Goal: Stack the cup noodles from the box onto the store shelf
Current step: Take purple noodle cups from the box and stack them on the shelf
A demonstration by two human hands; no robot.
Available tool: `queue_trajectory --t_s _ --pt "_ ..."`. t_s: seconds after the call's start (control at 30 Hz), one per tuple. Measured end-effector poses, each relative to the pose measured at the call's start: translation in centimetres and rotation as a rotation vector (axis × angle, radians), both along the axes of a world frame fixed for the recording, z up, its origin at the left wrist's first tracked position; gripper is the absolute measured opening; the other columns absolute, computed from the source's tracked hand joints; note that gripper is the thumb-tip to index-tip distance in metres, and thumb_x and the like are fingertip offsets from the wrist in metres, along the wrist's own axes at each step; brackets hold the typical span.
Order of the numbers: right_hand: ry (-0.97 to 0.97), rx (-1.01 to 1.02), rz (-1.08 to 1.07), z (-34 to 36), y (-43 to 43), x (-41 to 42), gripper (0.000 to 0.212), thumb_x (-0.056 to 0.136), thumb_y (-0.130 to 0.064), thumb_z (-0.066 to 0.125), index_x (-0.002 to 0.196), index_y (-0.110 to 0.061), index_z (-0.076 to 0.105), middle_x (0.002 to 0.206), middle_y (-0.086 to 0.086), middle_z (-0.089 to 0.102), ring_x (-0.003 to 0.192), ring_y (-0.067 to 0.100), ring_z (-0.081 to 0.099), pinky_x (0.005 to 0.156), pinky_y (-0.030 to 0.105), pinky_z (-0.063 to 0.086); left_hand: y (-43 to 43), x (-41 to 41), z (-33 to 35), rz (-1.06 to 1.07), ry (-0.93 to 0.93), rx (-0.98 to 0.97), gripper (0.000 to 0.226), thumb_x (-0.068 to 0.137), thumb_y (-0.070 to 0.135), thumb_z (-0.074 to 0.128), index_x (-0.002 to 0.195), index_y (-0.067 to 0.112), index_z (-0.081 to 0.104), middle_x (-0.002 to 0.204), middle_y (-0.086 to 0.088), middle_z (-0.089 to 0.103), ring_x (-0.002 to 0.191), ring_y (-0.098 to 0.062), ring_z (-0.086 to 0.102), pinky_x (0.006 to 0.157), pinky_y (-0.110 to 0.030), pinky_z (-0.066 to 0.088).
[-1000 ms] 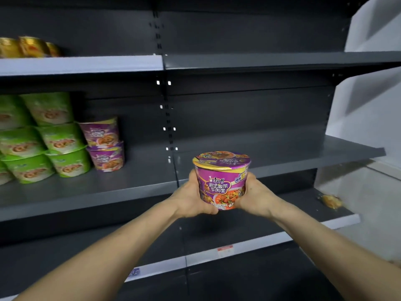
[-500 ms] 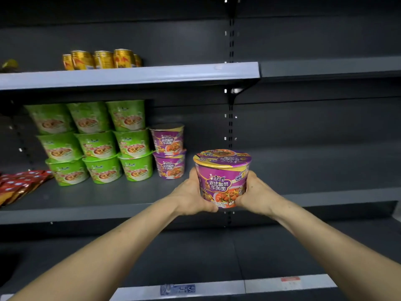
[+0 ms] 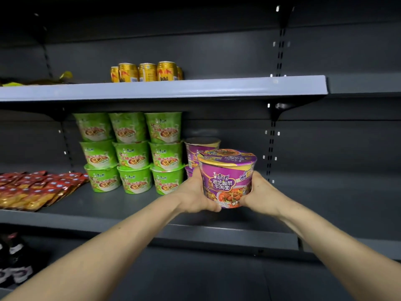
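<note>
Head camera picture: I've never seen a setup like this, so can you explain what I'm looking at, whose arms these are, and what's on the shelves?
There is no machine here. A person wears a wide-angle camera on the head, so you see a store shelf as they see it. The two bare arms are theirs. The left hand and right hand grip a purple noodle cup from both sides, in the air in front of the middle shelf. On that shelf stand green noodle cups, three columns, three high. Beside them is a short stack of purple cups, partly hidden behind the held one. Red packets lie further left. Gold cans stand on the upper shelf.
</note>
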State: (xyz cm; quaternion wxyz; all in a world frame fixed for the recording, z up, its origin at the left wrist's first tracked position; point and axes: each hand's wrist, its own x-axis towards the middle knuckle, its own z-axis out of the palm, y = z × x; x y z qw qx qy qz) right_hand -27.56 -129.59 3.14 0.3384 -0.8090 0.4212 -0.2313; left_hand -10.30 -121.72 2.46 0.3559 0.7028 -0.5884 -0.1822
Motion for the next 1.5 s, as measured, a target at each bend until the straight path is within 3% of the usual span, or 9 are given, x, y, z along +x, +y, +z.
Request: queue_trajectory --t_s 0.23,0.4,0.6,0.73,0.93,1.07,1.23,1.37,1.5 --pt "-0.066 -0.048 0.053 3.9 -4.0 3.1 0.063 0.074 -0.007 0.071 0.125 -0.017 0.037 0.112 0.0 0.06 0.106 0.017 0.059 0.092 0.036 0.051 -3.0 2.7 3.9 0.051 -0.029 -0.076 0.096 0.064 0.015 0.09 0.13 0.026 0.022 0.112 0.01 0.06 0.104 -0.008 0.06 0.09 -0.024 0.048" --pt "-0.055 -0.094 0.071 6.7 -7.2 5.3 0.049 0.078 -0.005 0.067 0.118 -0.011 0.04 0.109 0.004 0.058 0.102 0.019 0.058 0.081 0.031 0.049 -5.8 4.3 6.6 0.119 -0.046 -0.071 0.093 0.063 0.014 0.09 0.132 0.017 0.028 0.118 0.003 0.059 0.11 -0.012 0.059 0.095 -0.029 0.049" --pt "-0.051 -0.13 0.088 8.5 -10.7 7.7 0.034 0.079 -0.01 0.065 0.111 -0.009 0.055 0.105 0.007 0.064 0.089 0.019 0.06 0.063 0.024 0.047 -8.6 6.1 9.5 0.208 -0.133 0.01 0.07 0.068 0.02 0.088 0.126 0.007 0.05 0.1 0.005 0.064 0.087 -0.008 0.06 0.063 -0.008 0.044" --pt "-0.057 -0.164 0.115 8.7 -12.8 9.6 0.048 0.077 -0.01 0.067 0.122 -0.011 0.05 0.114 0.008 0.06 0.103 0.023 0.059 0.077 0.027 0.048 -10.1 7.5 9.8 0.248 -0.202 0.037 0.097 0.07 0.032 0.086 0.143 0.013 0.025 0.129 0.001 0.05 0.113 -0.016 0.05 0.095 -0.024 0.042" --pt "-0.059 -0.162 0.192 8.7 -15.8 12.3 0.056 0.075 -0.01 0.071 0.127 -0.012 0.049 0.119 0.007 0.059 0.11 0.024 0.057 0.085 0.029 0.048 -12.7 9.6 9.4 0.276 -0.166 0.044 0.114 0.064 0.032 0.09 0.149 0.013 0.016 0.146 -0.006 0.04 0.132 -0.021 0.042 0.11 -0.032 0.037" --pt "-0.072 -0.135 0.199 8.5 -17.1 13.9 0.057 0.076 -0.012 0.069 0.13 -0.013 0.047 0.124 0.008 0.059 0.113 0.026 0.056 0.092 0.037 0.049 -13.6 10.7 9.5 0.297 -0.15 0.064 0.107 0.058 0.03 0.092 0.141 0.015 0.027 0.136 -0.001 0.05 0.127 -0.021 0.049 0.108 -0.038 0.042" --pt "-0.098 -0.116 0.241 8.2 -18.3 15.0 0.063 0.078 -0.006 0.067 0.136 -0.013 0.043 0.132 0.01 0.055 0.122 0.03 0.052 0.101 0.047 0.045 -14.9 13.0 9.3 0.323 -0.153 0.069 0.129 0.024 0.059 0.087 0.136 0.02 0.037 0.129 0.002 0.058 0.118 -0.021 0.057 0.099 -0.039 0.05" --pt "-0.089 -0.101 0.242 8.2 -18.7 15.4 0.07 0.075 -0.004 0.072 0.137 -0.01 0.042 0.134 0.012 0.054 0.122 0.031 0.051 0.101 0.047 0.045 -15.3 13.2 9.4 0.271 -0.121 0.073 0.122 0.028 0.054 0.088 0.137 0.021 0.044 0.131 0.003 0.06 0.119 -0.02 0.058 0.102 -0.041 0.049" --pt "-0.068 -0.079 0.268 8.4 -18.8 15.4 0.072 0.071 -0.008 0.077 0.135 -0.011 0.045 0.131 0.01 0.056 0.119 0.028 0.054 0.1 0.044 0.047 -14.6 11.7 10.0 0.239 -0.071 0.095 0.085 0.065 0.017 0.089 0.138 0.016 0.045 0.133 0.0 0.059 0.121 -0.02 0.056 0.106 -0.037 0.044"
